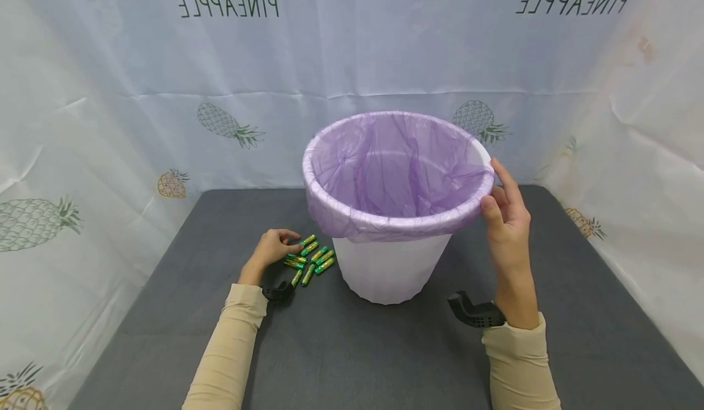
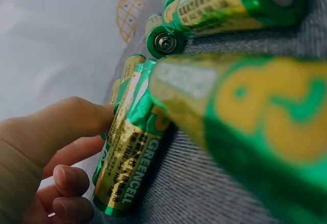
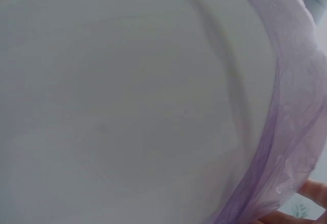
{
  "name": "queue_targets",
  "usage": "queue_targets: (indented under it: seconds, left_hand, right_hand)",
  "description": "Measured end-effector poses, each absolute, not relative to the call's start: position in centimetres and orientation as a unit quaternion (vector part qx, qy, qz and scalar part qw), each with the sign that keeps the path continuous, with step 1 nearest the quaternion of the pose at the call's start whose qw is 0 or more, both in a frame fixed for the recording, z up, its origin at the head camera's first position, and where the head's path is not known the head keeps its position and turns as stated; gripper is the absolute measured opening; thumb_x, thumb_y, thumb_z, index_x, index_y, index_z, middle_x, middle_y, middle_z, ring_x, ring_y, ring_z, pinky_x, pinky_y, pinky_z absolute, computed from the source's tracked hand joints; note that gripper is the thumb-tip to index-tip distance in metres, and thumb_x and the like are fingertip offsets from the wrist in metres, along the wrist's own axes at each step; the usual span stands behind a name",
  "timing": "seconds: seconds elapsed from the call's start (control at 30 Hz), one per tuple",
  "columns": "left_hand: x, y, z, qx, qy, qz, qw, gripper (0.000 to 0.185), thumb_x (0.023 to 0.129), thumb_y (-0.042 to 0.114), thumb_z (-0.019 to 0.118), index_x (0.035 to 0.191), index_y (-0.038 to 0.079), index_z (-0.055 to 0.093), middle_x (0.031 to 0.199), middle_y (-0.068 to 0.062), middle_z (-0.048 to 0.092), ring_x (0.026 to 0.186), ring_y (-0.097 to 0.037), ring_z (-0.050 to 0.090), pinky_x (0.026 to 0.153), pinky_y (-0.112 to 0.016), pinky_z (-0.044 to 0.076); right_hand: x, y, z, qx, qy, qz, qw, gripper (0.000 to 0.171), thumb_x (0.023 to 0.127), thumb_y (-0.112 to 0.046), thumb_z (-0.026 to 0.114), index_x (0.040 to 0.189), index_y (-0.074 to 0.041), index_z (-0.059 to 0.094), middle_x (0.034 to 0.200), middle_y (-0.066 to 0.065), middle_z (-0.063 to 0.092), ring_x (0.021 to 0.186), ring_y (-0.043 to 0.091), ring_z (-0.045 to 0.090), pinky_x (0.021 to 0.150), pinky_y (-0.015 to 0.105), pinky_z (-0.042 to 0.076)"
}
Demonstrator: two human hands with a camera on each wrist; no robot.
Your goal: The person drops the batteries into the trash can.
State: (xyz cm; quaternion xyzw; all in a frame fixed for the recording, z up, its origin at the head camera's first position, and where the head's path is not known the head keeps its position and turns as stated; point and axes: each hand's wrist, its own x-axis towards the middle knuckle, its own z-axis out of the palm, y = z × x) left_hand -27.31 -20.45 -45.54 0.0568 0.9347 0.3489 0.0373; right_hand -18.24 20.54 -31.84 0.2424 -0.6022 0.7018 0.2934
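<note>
A white trash bin [image 1: 392, 269], lined with a translucent purple bag [image 1: 379, 178] folded over its rim, stands in the middle of the table. My right hand [image 1: 508, 220] holds the rim at its right side, thumb toward me and fingers behind. In the right wrist view the bin's white wall [image 3: 127, 101] fills most of the picture, with fingers [image 3: 314, 193] under the bag's edge. Left of the bin lie several green and gold batteries [image 1: 319, 255]. At their left edge, my left hand [image 1: 275, 246] touches a GREENCELL battery [image 2: 127, 168], its lower fingers loosely bent.
The dark grey cloth-covered table [image 1: 352, 361] spreads around the bin. A white curtain [image 1: 352, 43] printed with pineapples hangs at the back and along both sides. Each wrist wears a black camera band, such as the right band [image 1: 475, 312].
</note>
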Motion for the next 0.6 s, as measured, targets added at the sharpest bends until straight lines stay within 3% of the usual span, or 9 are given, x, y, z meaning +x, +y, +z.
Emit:
queue_targets:
  seconds: [0.27,0.6]
  left_hand:
    - [-27.29,-20.55,-45.48,0.045,0.943,0.328,0.036,0.023,0.085,0.018,0.072,0.098,0.0,0.075,0.058,0.005,0.038,0.056,-0.011,0.037,0.057,-0.025,0.032]
    - [-26.97,-20.92,-45.11,0.05,0.944,0.325,0.033,0.025,0.088,0.02,0.069,0.101,0.0,0.074,0.059,0.005,0.039,0.058,-0.011,0.037,0.058,-0.025,0.033]
  right_hand:
    - [-18.24,20.56,-31.86,0.247,-0.602,0.7,0.294,0.055,0.095,-0.019,0.061,0.144,-0.004,0.043,0.111,-0.006,0.07,0.099,0.003,0.065,0.087,0.014,0.047]
    - [-18.26,20.47,-31.84,0.26,-0.588,0.71,0.287,0.054,0.095,-0.018,0.06,0.145,-0.004,0.042,0.111,-0.004,0.07,0.097,0.004,0.064,0.086,0.014,0.048]
